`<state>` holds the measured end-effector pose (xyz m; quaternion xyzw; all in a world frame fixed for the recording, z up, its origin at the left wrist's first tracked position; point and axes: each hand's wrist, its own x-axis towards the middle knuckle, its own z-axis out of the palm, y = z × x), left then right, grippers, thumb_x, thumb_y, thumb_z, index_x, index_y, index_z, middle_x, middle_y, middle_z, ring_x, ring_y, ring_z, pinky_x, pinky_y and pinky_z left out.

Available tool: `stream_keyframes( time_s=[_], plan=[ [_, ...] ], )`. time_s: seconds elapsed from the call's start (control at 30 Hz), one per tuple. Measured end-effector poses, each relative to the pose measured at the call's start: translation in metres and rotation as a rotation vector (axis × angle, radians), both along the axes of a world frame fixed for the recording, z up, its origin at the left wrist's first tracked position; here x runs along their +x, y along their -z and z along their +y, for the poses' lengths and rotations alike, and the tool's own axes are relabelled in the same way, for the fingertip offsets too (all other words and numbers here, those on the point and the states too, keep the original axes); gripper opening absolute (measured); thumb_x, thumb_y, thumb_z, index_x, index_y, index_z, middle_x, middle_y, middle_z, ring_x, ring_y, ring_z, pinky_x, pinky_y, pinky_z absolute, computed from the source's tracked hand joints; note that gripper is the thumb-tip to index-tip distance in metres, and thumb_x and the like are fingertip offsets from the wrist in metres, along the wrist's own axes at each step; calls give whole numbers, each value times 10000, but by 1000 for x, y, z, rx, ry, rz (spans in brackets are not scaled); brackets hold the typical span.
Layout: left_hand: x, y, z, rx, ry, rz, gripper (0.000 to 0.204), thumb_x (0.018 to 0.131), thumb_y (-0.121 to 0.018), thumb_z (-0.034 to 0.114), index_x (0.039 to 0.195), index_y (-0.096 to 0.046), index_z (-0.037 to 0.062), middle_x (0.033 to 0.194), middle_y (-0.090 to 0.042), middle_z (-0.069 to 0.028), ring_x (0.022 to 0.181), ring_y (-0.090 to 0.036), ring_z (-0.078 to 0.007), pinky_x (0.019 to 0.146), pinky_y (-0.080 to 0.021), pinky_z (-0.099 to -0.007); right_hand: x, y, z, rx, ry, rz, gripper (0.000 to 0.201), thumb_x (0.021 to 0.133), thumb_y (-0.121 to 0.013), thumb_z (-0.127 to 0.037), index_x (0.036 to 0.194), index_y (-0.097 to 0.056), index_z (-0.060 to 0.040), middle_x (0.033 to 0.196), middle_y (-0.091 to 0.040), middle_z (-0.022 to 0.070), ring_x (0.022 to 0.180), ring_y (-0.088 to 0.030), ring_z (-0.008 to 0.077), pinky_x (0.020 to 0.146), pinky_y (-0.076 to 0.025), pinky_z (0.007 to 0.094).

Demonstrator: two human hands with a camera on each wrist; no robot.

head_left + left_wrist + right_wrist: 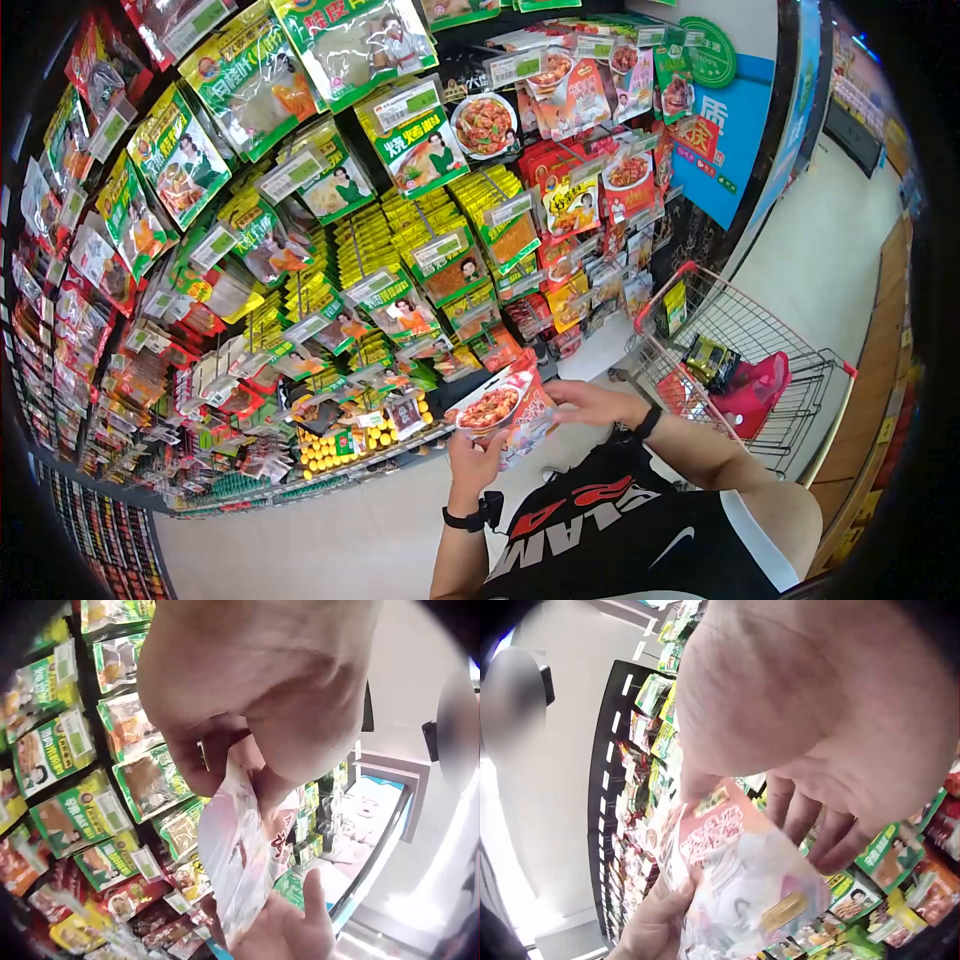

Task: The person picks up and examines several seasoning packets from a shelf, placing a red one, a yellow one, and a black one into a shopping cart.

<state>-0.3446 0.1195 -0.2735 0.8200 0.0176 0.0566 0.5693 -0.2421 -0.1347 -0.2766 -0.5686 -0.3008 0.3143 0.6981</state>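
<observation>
A red-and-white seasoning packet (pixel 500 410), with a bowl of cooked food pictured on its front, is held before the person's chest. My left hand (pixel 475 465) pinches its lower left edge; in the right wrist view the left thumb (pixel 681 894) lies on the packet's face. At the packet's right edge is my right hand (pixel 595 405), its fingers (pixel 810 825) loosely bent against the edge. The left wrist view shows the right thumb (pixel 315 904) standing up, apart from the packet. The printed back (pixel 742 877) faces the right wrist camera.
A shelf wall of hanging packets (pixel 420 150) with price tags fills the left and front. At the right stands a shopping cart (pixel 800 350) holding a pink bag (pixel 755 395) and a dark packet (pixel 712 362). A blue sign (pixel 735 140) is at the shelf's end.
</observation>
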Motion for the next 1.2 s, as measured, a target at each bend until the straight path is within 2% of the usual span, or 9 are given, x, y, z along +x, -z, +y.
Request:
stream_keyframes(
  time_s=[0.17,0.27,0.37,0.4,0.5,0.7,0.87,1.1,1.2],
  plan=[
    [7,-7,-14,-240,-22,-157,200,870,-775,110,1022,-720,-7,893,-730,-41,767,-662,-81,676,-513,-240,-4,-32,26,-220,80,50,390,950,-724,-163,1293,-591,-34,1099,-693,11,935,-634,56,730,-563,239],
    [9,-23,-18,-400,12,-96,208,900,-754,114,1048,-698,-21,925,-717,-39,780,-656,-86,689,-516,-244,6,8,33,16,187,-43,361,936,-740,-176,1255,-632,-46,927,-707,-23,776,-640,32,645,-552,222],
    [17,-32,-22,-405,32,-87,228,944,-710,135,1099,-679,-28,964,-706,-29,792,-625,-69,683,-504,-230,-1,-43,26,-5,244,10,302,944,-725,-145,1219,-658,-39,946,-715,-12,792,-645,34,621,-550,224],
    [24,-24,-21,-409,9,-61,223,950,-702,137,1100,-680,-27,968,-704,-26,796,-620,-64,682,-502,-228,4,-29,28,56,240,3,282,958,-707,-132,1216,-662,-25,995,-728,6,823,-654,37,662,-559,233],
    [35,-20,-23,-380,-32,-52,217,967,-681,153,1100,-688,-18,947,-698,-13,793,-606,-38,668,-501,-233,-2,-55,21,-276,194,57,289,956,-707,-113,1219,-656,-4,1044,-735,21,889,-660,49,779,-562,250],
    [43,-29,-36,-262,33,-48,214,959,-697,175,1031,-715,-25,846,-714,-32,548,-593,-53,496,-470,-240,-4,-11,10,65,277,156,471,904,-760,-82,1325,-563,-8,1187,-689,38,1045,-634,73,901,-546,274],
    [68,-34,-64,-397,-39,-124,207,932,-739,161,1039,-726,-16,852,-720,-12,647,-580,-19,542,-444,-206,-4,-22,-6,44,297,176,640,876,-784,-96,1427,-467,-17,1293,-642,56,1157,-598,120,998,-506,327],
    [119,-44,-92,-280,92,-90,172,910,-760,130,1012,-729,-5,820,-700,36,653,-538,-1,547,-408,-196,29,-25,-43,-171,464,88,572,880,-782,-114,1377,-520,-7,1249,-668,62,1119,-610,127,992,-493,323],
    [148,-61,-105,-386,215,17,231,892,-775,108,1074,-692,-7,884,-712,4,748,-606,-36,664,-492,-221,59,-31,-64,-149,503,38,547,880,-793,-157,1343,-540,-14,1184,-682,56,1044,-622,119,919,-517,316]
  ],
)
